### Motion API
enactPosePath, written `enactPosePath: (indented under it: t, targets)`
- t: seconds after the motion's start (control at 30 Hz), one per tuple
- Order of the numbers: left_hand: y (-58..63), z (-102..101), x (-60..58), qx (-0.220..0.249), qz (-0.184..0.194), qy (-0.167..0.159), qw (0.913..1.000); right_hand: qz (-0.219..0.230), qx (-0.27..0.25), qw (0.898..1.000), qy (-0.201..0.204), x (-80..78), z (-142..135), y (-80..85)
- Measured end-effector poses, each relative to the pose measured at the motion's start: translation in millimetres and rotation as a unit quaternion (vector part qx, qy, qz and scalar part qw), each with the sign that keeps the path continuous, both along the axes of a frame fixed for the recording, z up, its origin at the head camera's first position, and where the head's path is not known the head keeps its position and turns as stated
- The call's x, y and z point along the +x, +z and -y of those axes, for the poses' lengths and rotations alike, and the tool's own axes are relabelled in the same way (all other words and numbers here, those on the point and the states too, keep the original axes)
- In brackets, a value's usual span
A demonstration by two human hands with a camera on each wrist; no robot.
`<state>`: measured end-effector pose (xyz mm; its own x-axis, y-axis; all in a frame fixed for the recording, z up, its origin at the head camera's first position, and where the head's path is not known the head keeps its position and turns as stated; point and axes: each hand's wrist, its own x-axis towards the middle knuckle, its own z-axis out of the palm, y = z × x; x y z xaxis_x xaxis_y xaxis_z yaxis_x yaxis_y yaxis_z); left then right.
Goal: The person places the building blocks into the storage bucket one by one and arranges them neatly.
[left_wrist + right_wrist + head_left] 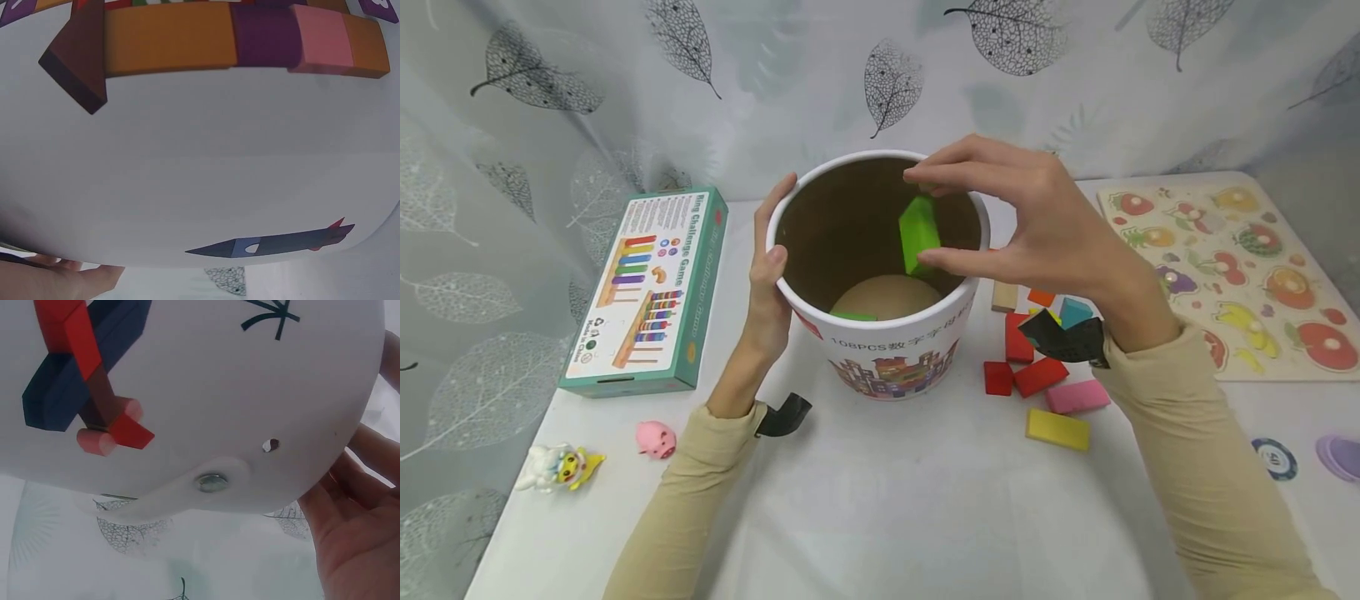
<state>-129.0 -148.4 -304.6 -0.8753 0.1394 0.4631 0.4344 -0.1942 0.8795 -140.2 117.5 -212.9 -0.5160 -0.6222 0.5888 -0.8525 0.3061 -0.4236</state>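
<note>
Backdrop (812,75): pale grey-white fabric, wraps the bench (910,500) from 8 o'clock through 12 to 3. Print: dark skeleton leaves (891,83) along 11 to 1, whitish leaves (467,300) at 9, faint green foliage (771,54) near 12. Folds visible around 10. Bench top is plain white, left edge slants down to 7. Light is soft, faint shadows at 6. Same fabric shows at 6 in both wrist views.

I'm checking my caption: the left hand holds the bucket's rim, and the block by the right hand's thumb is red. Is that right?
The colour is wrong: the head view shows the block by the thumb of the right hand is green. The left hand does hold the bucket's rim.
</note>
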Motion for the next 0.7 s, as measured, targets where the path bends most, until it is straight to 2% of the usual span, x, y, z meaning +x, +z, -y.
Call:
enactPosePath:
  t: [0.1, 0.2, 0.47, 0.6, 0.7]
  targets:
    - [-0.2, 0, 0.0, 0.004, 0.0, -0.004, 1.0, 0.001, 0.002, 1.0, 0.002, -0.5, -3, 0.4]
    - [-0.3, 0, 0.0, 0.007, 0.0, -0.008, 0.9999, -0.003, 0.006, 1.0, -0.015, -0.5, -10, 2.1]
    - [0.4, -1, 0.1, 0.013, -0.001, -0.009, 0.9999, -0.005, 0.025, 0.993, -0.112, -6.2, -46, 4.0]
    - [0.7, -1, 0.4, 0.017, 0.0, -0.009, 0.9998, 0.027, 0.041, 0.986, -0.161, -17.3, -66, -8.9]
    - [0.6, -1, 0.2, 0.017, -0.001, -0.01, 0.9998, 0.071, 0.057, 0.978, -0.19, -30.9, -81, -29.5]
